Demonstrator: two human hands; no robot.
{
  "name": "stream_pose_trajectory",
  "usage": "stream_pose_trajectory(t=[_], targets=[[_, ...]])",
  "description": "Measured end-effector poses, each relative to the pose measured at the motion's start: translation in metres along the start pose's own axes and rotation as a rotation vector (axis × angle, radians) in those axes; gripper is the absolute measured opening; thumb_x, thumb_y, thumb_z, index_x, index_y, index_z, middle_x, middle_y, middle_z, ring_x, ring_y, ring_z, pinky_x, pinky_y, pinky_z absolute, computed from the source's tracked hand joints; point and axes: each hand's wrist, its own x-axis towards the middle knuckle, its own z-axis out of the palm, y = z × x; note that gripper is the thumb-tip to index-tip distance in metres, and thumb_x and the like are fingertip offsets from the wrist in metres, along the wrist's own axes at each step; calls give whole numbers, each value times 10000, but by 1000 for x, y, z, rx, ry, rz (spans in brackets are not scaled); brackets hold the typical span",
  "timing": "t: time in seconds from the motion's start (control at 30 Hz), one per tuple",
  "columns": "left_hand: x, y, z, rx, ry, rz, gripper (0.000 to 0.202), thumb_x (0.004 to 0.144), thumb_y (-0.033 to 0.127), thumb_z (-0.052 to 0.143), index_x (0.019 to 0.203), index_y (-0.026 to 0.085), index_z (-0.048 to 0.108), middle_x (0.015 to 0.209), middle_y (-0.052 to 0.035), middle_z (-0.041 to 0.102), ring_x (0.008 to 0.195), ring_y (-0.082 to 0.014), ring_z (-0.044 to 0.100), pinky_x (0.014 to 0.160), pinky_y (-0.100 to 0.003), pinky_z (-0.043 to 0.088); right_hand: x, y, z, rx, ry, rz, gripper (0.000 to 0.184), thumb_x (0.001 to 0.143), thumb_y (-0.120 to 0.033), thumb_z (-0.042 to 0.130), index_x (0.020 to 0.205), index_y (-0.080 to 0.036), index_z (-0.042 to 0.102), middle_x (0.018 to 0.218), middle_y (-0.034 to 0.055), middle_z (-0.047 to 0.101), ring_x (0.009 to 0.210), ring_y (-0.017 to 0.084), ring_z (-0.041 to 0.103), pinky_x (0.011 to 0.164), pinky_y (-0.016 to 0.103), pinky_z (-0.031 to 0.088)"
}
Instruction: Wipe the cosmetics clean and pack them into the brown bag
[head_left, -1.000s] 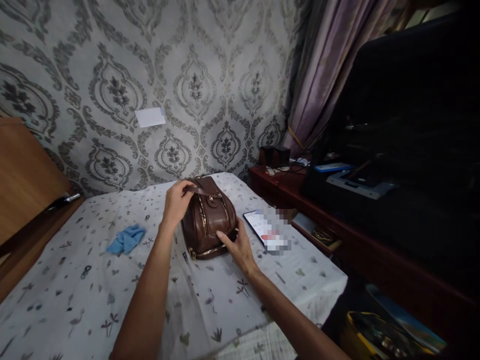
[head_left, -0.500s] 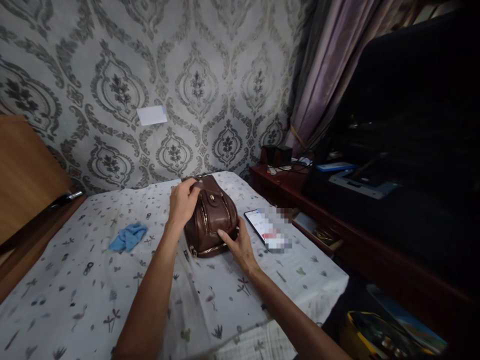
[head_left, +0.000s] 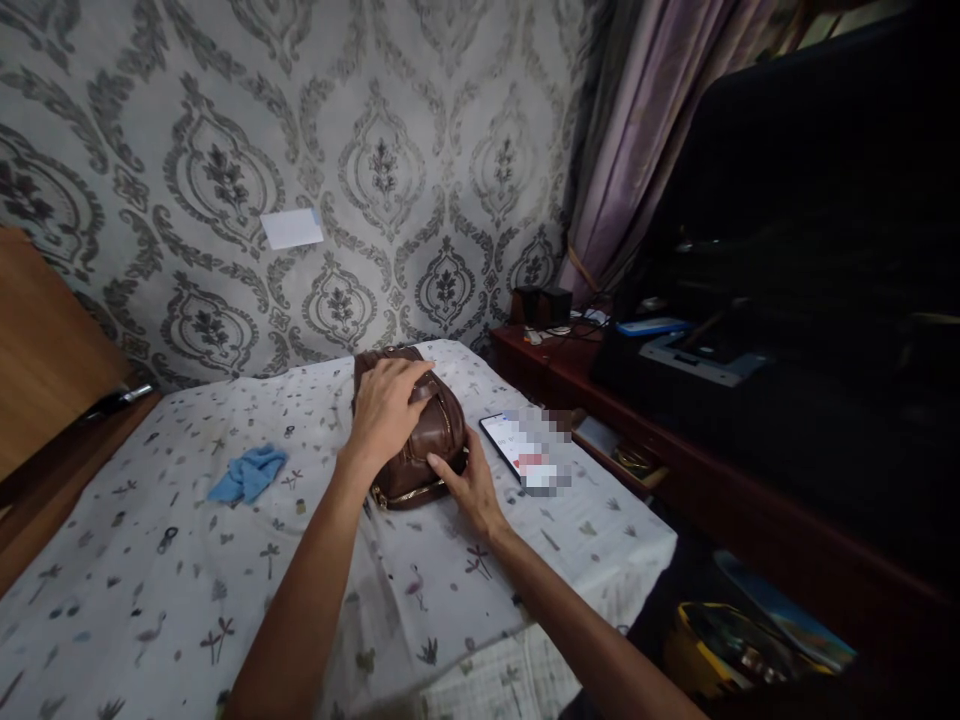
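A small brown leather bag [head_left: 442,432] with gold zips sits on a table covered by a white patterned cloth [head_left: 187,560]. My left hand [head_left: 386,408] lies on top of the bag, its fingers curled over the bag's upper side and covering the strap. My right hand [head_left: 463,487] presses against the bag's near right corner, fingers closed round its lower edge. The bag's left side is hidden behind my left hand and forearm.
A smartphone [head_left: 517,452] with a lit screen lies just right of the bag. A crumpled blue cloth [head_left: 247,474] lies to the left. A dark wooden shelf [head_left: 675,470] with a printer [head_left: 697,350] runs along the right; patterned wall behind; a wooden board [head_left: 45,350] at left.
My left hand has moved from the strap at the bag's far left end onto the top of the bag. My right hand has stayed at the near corner.
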Motion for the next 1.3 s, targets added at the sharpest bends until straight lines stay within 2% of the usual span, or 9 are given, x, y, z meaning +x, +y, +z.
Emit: stream_pose_trajectory(t=[0.17,0.37,0.5,0.7,0.9,1.0,1.07,1.13,1.3], targets=[[2,4,12,-86,-10,-5,101,901,227,622,943,234,714,1025,-43,728,1035,-233,616,946,-355,436,0,1,0,25,-4,-5,743,770,-550,711,1383,-213,460,1375,135,557,1291,321,512,1117,526,390],[3,6,18,-235,68,-171,145,930,253,558,895,197,686,800,-36,709,739,-188,635,712,-278,438,1,1,0,12,-11,-9,732,774,-551,712,1381,-228,460,1397,125,542,1309,314,496,1139,526,362],[4,4,19,-356,117,-197,136,904,243,572,826,184,666,750,-22,702,708,-173,630,699,-260,426,1,1,0,7,-7,-13,714,777,-539,715,1368,-220,471,1367,128,561,1286,313,511,1126,524,378],[5,5,20,-409,65,-197,169,909,288,565,834,170,661,748,-17,693,688,-158,600,676,-250,424,1,-1,-1,25,-21,-10,737,780,-535,718,1392,-224,448,1390,121,552,1302,303,504,1130,511,382],[2,0,1,-303,-21,-122,146,903,246,566,992,197,672,989,-42,706,915,-191,622,775,-275,462,0,-2,-2,43,-26,22,770,765,-549,721,1406,-218,451,1381,120,565,1276,306,531,1112,507,405],[-3,-11,-17,-144,-51,-116,292,815,213,677,1107,210,654,1103,-61,695,1058,-239,597,855,-322,461,-1,-3,-2,82,-21,18,769,771,-554,711,1419,-232,449,1386,111,568,1295,304,517,1111,508,408],[-6,-17,-28,-54,-98,-150,306,790,248,714,1091,215,665,1086,-59,703,1029,-251,609,855,-339,459,-2,-5,-1,101,-27,17,781,773,-557,708,1431,-237,435,1416,109,546,1327,302,489,1130,509,388],[-7,-21,-35,-19,-144,-188,206,811,293,696,1003,221,688,1025,-44,721,944,-239,633,805,-328,457,-3,-8,0,95,-36,21,801,772,-563,709,1442,-236,419,1455,112,508,1360,302,454,1157,510,352],[-5,-18,-38,77,-142,-248,112,864,281,614,822,210,690,851,-38,717,806,-223,636,681,-302,408,-5,-12,3,21,-19,-2,824,766,-554,721,1445,-206,407,1456,136,490,1375,316,426,1175,528,310]])
